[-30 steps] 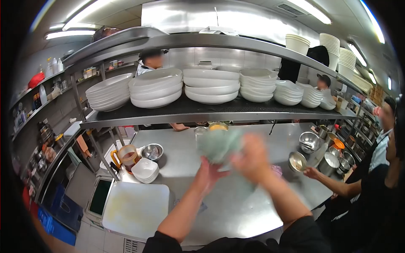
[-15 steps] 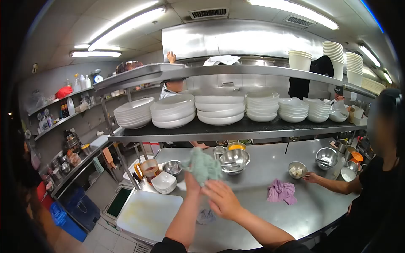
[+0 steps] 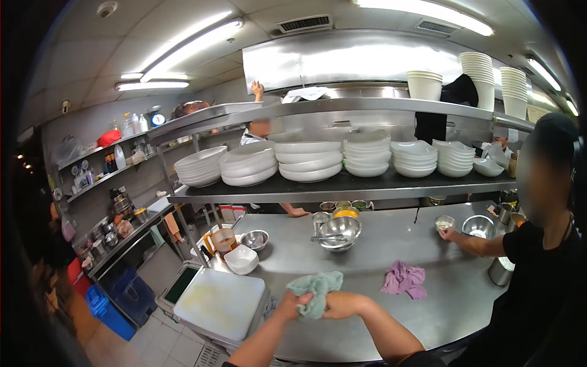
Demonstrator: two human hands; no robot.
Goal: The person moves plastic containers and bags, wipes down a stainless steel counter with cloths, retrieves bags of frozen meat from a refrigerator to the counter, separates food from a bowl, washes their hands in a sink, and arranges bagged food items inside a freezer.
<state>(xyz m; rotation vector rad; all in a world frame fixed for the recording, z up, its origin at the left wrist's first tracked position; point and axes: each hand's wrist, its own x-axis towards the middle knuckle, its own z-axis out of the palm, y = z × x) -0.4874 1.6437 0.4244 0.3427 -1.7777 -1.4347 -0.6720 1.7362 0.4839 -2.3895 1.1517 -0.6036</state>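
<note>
Grip: your L hand [image 3: 291, 304] & R hand [image 3: 343, 304] clench the green cloth [image 3: 317, 289] over the counter [image 3: 361, 327]; prob. bunching/folding step; next move likely needs both hands firm.

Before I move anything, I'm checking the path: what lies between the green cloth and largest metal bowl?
The head view shows only bare steel tabletop between the green cloth and largest metal bowl.

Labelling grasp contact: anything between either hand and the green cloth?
Nothing visible: the left hand and right hand both hold the green cloth directly. The purple cloth lies apart on the steel counter, to the right.
</note>
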